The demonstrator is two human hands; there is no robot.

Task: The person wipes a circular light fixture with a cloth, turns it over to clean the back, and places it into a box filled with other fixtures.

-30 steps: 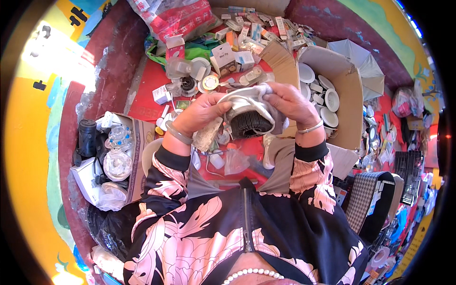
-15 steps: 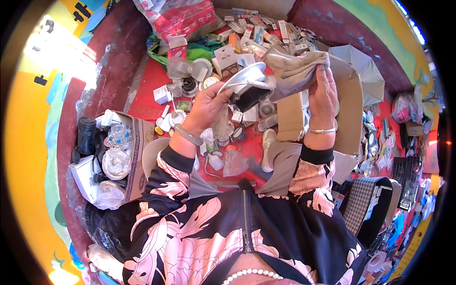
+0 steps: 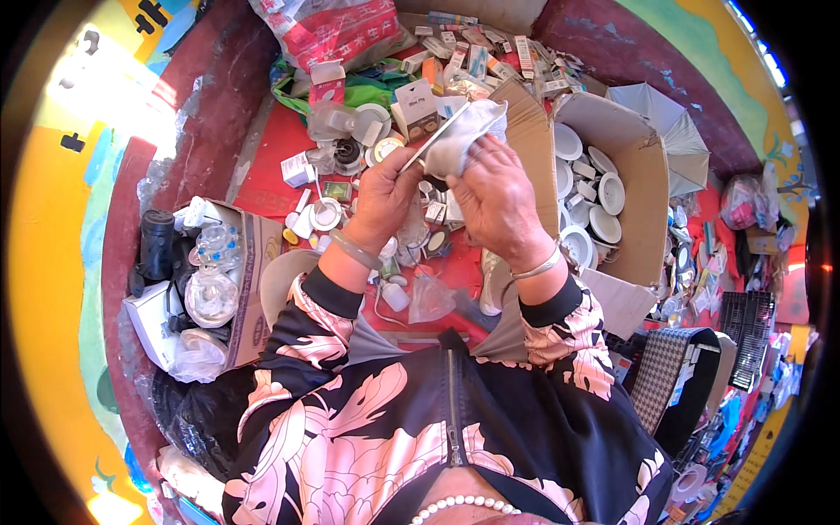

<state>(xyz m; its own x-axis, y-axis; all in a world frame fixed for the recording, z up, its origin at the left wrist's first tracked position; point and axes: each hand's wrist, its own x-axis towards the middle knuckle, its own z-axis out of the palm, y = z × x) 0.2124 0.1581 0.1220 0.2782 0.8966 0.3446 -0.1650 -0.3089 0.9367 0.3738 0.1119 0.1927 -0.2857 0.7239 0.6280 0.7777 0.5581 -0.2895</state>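
The left hand (image 3: 383,201) pinched a white disc (image 3: 437,136) by its rim, thumb and fingers closed, likely so that its face was free. The right hand (image 3: 505,199), half curled, held a pale cloth (image 3: 464,140) against this disc, perhaps also to steady it. Right of the hands, a carton (image 3: 646,249) stood near with its edge; below them, the red covering (image 3: 459,264) gave only little open room.

Stall-like place, small cartons (image 3: 477,62), round fittings (image 3: 612,194)
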